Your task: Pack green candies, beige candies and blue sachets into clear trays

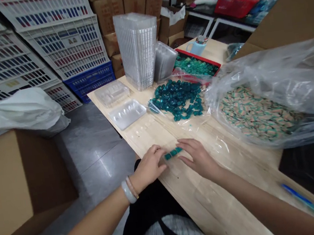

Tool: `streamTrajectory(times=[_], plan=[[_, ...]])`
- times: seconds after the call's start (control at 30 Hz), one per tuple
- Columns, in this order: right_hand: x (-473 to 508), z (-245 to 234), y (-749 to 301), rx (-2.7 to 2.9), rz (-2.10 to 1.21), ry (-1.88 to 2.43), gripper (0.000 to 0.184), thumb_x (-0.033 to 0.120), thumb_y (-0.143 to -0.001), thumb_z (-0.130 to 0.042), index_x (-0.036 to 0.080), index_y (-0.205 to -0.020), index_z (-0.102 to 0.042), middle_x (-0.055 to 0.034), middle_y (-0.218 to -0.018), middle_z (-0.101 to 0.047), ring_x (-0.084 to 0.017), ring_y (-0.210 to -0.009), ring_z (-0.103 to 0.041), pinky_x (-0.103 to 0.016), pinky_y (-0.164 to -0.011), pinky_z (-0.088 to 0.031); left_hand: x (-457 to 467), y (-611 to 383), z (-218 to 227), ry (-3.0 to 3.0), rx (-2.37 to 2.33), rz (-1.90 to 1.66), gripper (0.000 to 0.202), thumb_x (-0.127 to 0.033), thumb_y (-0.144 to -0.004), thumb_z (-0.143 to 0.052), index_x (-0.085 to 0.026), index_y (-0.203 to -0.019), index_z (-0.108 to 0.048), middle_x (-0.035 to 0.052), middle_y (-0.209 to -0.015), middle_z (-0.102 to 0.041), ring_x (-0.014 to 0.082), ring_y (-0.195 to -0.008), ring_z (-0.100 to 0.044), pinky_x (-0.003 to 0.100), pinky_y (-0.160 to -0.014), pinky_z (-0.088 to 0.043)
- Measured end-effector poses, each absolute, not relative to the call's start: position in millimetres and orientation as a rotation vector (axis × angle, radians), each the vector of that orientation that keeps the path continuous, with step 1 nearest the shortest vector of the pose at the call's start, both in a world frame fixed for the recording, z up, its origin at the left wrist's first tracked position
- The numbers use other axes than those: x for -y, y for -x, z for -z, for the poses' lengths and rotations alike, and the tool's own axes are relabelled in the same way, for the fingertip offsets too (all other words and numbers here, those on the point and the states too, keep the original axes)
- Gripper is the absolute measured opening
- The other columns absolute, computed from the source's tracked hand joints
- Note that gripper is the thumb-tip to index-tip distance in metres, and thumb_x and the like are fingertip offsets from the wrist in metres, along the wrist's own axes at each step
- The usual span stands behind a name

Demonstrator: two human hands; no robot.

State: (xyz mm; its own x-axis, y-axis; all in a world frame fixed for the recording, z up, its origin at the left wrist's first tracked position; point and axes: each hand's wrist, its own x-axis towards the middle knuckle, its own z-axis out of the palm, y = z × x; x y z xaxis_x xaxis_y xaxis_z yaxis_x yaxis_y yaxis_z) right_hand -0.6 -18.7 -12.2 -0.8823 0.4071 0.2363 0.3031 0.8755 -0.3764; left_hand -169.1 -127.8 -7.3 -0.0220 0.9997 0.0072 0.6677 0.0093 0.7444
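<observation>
Just below centre frame, the left hand and right hand curve at opposite ends of a row of 3 teal pieces over the tabletop; whether they grip is unclear. Above centre, a teal heap; beyond, stacked clear trays.

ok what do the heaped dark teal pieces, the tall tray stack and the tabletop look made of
Dark teal pieces: glossy, perhaps resin or glass, judging by their glints.
Tall tray stack: likely thin clear plastic, shiny, with see-through walls and layered edges.
Tabletop: pale, smooth, seemingly wood or wood-look board, with faint grain.
</observation>
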Motion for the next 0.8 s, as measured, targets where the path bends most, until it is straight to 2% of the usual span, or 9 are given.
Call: streamTrajectory(times=[0.07, 0.13, 0.23, 0.4, 0.5, 0.67, 0.8], plan=[[17, 13, -5, 2.726, -0.471, 0.594, 0.025, 0.021, -0.077, -0.051, 0.015, -0.101, -0.055, -0.0106, -0.099, -0.058, -0.022, -0.095, -0.05, -0.04, -0.08, -0.041, 121, 163, 4, -1.702, -1.749, -0.755, 0.027, -0.018, -0.076, -0.051, -0.019, -0.103, -0.053, 0.005, -0.1, -0.049, 0.0158, -0.093, -0.048, 0.028, -0.084, -0.04], [14, 12, -9, 2.745, -0.47, 0.608, 0.021, 0.021, -0.079, -0.048, 0.015, -0.098, -0.056, -0.0096, -0.094, -0.06, -0.022, -0.091, -0.051, -0.04, -0.077, -0.042, 112, 156, 5, -1.721, -1.767, -0.653, 0.018, -0.016, -0.079, -0.045, -0.017, -0.092, -0.058, 0.0045, -0.089, -0.052, 0.0156, -0.085, -0.05, 0.027, -0.079, -0.041], [-4, 10, -10, 2.703, -0.437, 0.671, 0.024, 0.024, -0.08, -0.047, 0.016, -0.101, -0.056, -0.0095, -0.093, -0.06, -0.022, -0.089, -0.052, -0.04, -0.076, -0.042, 104, 151, 6, -1.738, -1.758, -0.518, 0.015, -0.015, -0.079, -0.045, -0.015, -0.079, -0.06, 0.0051, -0.081, -0.055, 0.0164, -0.08, -0.052, 0.027, -0.076, -0.042], [-75, 13, 9, 2.575, -0.433, 0.823, 0.023, 0.022, -0.083, -0.04, 0.017, -0.096, -0.058, -0.0083, -0.088, -0.06, -0.02, -0.086, -0.053, -0.036, -0.075, -0.044, 74, 167, -5, -1.77, -1.714, -0.681, 0.02, -0.025, -0.081, -0.044, -0.019, -0.095, -0.058, 0.0046, -0.086, -0.057, 0.0158, -0.08, -0.053, 0.025, -0.073, -0.041], [-106, 23, 35, 2.589, -0.442, 0.866, 0.023, 0.017, -0.082, -0.039, 0.017, -0.093, -0.059, -0.0075, -0.088, -0.058, -0.018, -0.085, -0.053, -0.032, -0.074, -0.044, 24, 175, -9, -1.859, -1.844, -0.746, 0.022, -0.022, -0.083, -0.039, -0.018, -0.091, -0.059, 0.0062, -0.087, -0.057, 0.0173, -0.085, -0.051, 0.028, -0.078, -0.039], [-118, 36, 47, 2.759, -0.285, 0.919, 0.021, 0.01, -0.074, -0.045, 0.017, -0.086, -0.061, -0.008, -0.083, -0.054, -0.02, -0.082, -0.049, -0.032, -0.072, -0.043, -50, 168, 15, -1.918, -2.1, -0.525, 0.019, -0.013, -0.077, -0.042, -0.013, -0.086, -0.06, 0.0109, -0.086, -0.056, 0.0229, -0.089, -0.05, 0.037, -0.081, -0.036], [-123, 42, 29, 2.793, -0.196, 0.856, 0.022, 0.013, -0.077, -0.045, 0.017, -0.094, -0.059, -0.0081, -0.086, -0.054, -0.02, -0.082, -0.049, -0.033, -0.072, -0.043, -58, 166, 26, -1.908, -2.055, -0.486, 0.021, -0.015, -0.076, -0.043, -0.013, -0.088, -0.06, 0.0112, -0.084, -0.057, 0.0224, -0.082, -0.053, 0.035, -0.077, -0.039]])
